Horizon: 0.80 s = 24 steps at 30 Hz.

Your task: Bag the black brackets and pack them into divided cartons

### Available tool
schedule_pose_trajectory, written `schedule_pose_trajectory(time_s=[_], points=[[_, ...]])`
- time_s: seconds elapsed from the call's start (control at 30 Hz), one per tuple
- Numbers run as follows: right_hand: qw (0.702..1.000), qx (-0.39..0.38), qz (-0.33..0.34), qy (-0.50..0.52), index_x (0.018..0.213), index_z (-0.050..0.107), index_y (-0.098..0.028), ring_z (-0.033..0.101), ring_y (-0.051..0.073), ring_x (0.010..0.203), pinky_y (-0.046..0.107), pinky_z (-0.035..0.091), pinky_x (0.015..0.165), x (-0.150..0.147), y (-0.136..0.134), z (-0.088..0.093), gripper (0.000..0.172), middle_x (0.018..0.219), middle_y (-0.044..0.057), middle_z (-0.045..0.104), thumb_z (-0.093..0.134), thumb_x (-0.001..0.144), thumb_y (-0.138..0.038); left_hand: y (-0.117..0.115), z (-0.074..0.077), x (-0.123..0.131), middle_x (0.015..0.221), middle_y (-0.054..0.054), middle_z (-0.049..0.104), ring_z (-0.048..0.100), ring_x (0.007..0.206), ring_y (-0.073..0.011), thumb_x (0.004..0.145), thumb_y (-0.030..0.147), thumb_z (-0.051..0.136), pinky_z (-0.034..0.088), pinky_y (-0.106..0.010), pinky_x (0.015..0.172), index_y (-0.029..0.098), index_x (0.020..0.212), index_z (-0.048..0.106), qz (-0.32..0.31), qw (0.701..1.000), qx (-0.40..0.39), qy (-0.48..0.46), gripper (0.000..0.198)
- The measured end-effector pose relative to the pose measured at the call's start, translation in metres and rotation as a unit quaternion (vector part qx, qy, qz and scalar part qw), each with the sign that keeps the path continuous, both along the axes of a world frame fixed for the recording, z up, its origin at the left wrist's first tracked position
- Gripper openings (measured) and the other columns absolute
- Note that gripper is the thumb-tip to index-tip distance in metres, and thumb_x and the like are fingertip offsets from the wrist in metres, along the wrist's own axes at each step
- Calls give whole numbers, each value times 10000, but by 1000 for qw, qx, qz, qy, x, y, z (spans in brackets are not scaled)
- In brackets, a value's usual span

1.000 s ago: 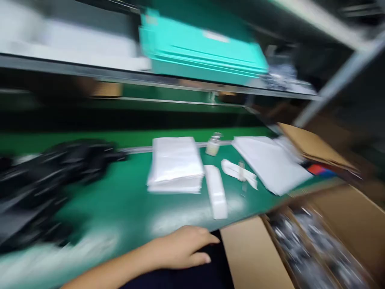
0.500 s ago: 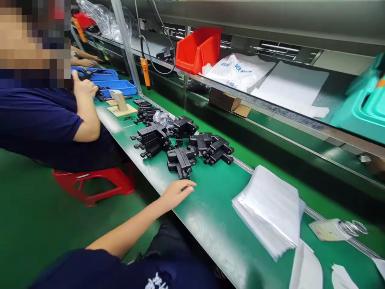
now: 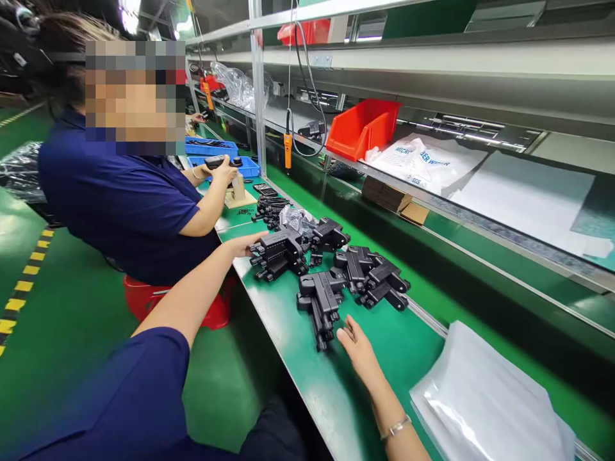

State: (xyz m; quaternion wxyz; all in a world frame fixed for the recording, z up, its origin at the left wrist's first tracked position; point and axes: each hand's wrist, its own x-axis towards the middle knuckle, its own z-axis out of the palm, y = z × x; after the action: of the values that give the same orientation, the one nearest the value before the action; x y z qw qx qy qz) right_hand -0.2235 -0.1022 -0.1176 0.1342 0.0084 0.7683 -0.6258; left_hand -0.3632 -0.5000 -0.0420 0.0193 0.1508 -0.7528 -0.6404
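Several black plastic parts lie in a loose cluster on the green bench (image 3: 307, 378). My left hand (image 3: 248, 244) reaches out to the far-left part (image 3: 278, 253) and touches its end; the fingers are partly hidden. My right hand (image 3: 356, 344) lies on the bench with fingers stretched out, fingertips just short of the nearest black part (image 3: 321, 301). More black parts (image 3: 372, 279) sit to the right of it. A stack of clear plastic bags (image 3: 485, 400) rests at the right, beside my right forearm.
A person in a dark blue shirt (image 3: 120, 198) sits on a red stool to the left, holding a tool over blue trays (image 3: 211, 148). A red bin (image 3: 364, 128), white packets and an orange hanging tool (image 3: 287, 150) are on the shelf behind. Green floor lies left.
The view has swung left along the bench. My left hand moved forward from the bench edge to the far-left black part. My right hand has come into view beside the nearest part.
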Motion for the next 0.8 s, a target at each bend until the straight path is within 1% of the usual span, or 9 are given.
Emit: schedule_pose_trajectory(time_s=[0.07,0.13,0.27,0.33,0.47,0.63,0.67,0.73,0.8], points=[[1000,8,-9,-6,1463,379,-175,419,314,1367,446,357,1117,-15,-19,2,1015,1517,169,374,651,651,-720,7,-13,-8,752,-115,694,666,775,-272,733,494,701,545,-391,740,107,774,650,-39,997,38,-47,392],[1000,14,-15,-4,1487,338,-178,388,299,1389,432,330,1137,-24,-34,5,1001,1517,146,382,632,683,-698,12,-21,-12,751,-104,704,676,765,-255,737,466,703,549,-359,739,118,769,663,-65,992,69,-79,352],[999,28,-15,15,1477,366,-148,371,287,1401,421,278,1172,-30,-51,10,944,1496,125,416,602,715,-652,22,-22,-9,777,-85,723,701,814,-242,869,435,554,533,-339,785,101,818,683,-100,986,94,-91,361],[999,21,1,29,1424,460,-162,427,301,1364,447,297,1163,-31,-54,12,855,1443,111,488,605,716,-619,30,-20,-3,794,-100,734,707,815,-271,872,453,537,539,-360,773,94,823,695,-122,984,98,-88,396],[996,-15,42,73,1221,655,-290,547,324,1252,512,351,1123,-25,-54,17,543,1253,16,657,613,734,-527,51,-21,13,888,-78,755,712,873,-274,842,460,565,552,-349,787,153,883,722,-161,979,110,-59,347],[994,-17,66,85,1210,672,-268,563,328,1232,507,376,1100,-8,-38,20,494,1235,32,669,594,765,-467,78,-14,34,1042,-47,748,699,993,-260,876,450,509,557,-348,827,238,1023,712,-158,980,116,-7,328],[994,-15,68,86,1197,678,-299,573,326,1218,497,394,1087,-5,-33,20,481,1222,13,677,602,756,-473,83,-10,40,1067,-50,743,701,993,-256,892,439,490,563,-348,814,243,1043,708,-153,984,87,19,330],[993,-7,75,86,1147,694,-364,606,328,1165,484,437,1044,2,-23,21,438,1168,-32,701,622,732,-486,94,-2,52,1067,-58,738,710,955,-249,931,408,448,578,-349,761,231,1047,706,-144,985,-35,93,334],[994,6,74,83,1131,701,-335,635,334,1098,487,460,1005,11,-15,28,430,1119,-25,718,617,736,-484,106,4,66,1047,-59,723,702,921,-236,963,394,438,581,-356,741,184,1061,687,-138,962,-175,160,339]])
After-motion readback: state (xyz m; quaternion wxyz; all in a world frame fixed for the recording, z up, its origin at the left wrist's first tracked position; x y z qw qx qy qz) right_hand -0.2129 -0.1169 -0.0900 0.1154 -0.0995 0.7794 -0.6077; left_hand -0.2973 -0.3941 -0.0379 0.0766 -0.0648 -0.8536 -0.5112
